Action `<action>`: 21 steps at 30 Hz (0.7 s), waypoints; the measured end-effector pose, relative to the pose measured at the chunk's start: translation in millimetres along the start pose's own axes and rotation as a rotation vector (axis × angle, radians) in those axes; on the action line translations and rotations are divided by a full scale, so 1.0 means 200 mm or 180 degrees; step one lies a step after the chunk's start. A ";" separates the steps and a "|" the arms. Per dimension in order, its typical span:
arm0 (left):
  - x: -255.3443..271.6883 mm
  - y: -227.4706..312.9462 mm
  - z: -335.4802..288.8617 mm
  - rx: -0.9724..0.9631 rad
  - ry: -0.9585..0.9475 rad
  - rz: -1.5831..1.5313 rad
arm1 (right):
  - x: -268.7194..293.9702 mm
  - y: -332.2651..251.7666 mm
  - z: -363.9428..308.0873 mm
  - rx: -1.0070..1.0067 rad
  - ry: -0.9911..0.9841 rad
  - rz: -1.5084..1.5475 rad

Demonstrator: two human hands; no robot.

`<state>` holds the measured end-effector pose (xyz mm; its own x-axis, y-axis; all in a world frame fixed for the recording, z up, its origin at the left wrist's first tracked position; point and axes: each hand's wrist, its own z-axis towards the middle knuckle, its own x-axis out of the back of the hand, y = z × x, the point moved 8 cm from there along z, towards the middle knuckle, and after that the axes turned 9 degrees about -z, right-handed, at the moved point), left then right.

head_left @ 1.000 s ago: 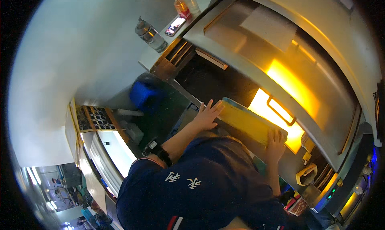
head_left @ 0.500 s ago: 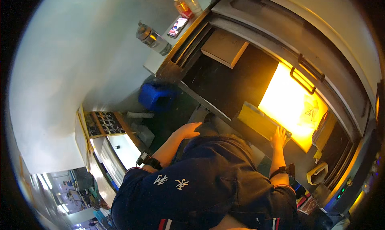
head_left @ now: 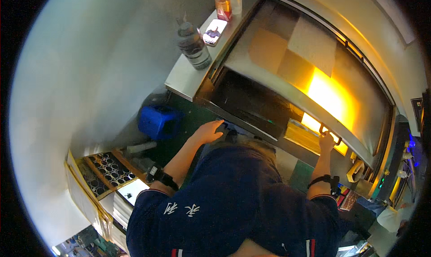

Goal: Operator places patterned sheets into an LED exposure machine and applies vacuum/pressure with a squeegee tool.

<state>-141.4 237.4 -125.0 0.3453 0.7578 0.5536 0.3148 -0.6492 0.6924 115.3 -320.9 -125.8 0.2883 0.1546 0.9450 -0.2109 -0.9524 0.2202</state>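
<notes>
My right hand [head_left: 327, 141] is closed round the dark handle [head_left: 322, 128] on the near edge of a large glossy machine cover [head_left: 287, 37]. The cover lies over most of the machine bed, with yellow-white glare on its surface. Below its edge, a strip of the bright glowing panel [head_left: 310, 121] still shows. A long yellowish bar [head_left: 300, 138] lies along the front of the bed, close to my right wrist. Beside my lap is my left hand [head_left: 209, 131], holding nothing, its fingers stretched out and thumb apart.
On the white ledge [head_left: 182, 89] at the left stand a clear water bottle [head_left: 195, 50], a lit phone [head_left: 214, 32] and an orange drink bottle [head_left: 222, 6]. A blue bin [head_left: 157, 122] is on the floor. At lower left sits a rack of round-holed trays [head_left: 112, 169].
My right hand has moved from the yellowish bar to the handle. The cover has come toward me over the bed, hiding the cardboard-coloured box and most of the lit panel.
</notes>
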 end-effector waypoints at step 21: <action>0.27 1.29 0.20 -0.1458 -0.1000 -0.5053 | 1.10 0.59 -1.07 0.0005 0.1323 0.0198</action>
<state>-7.1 108.3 65.1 0.1293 0.5203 -0.8442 0.2546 0.8054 0.5353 -45.5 -343.6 158.8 -0.1265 0.1894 0.9737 -0.2145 -0.9636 0.1595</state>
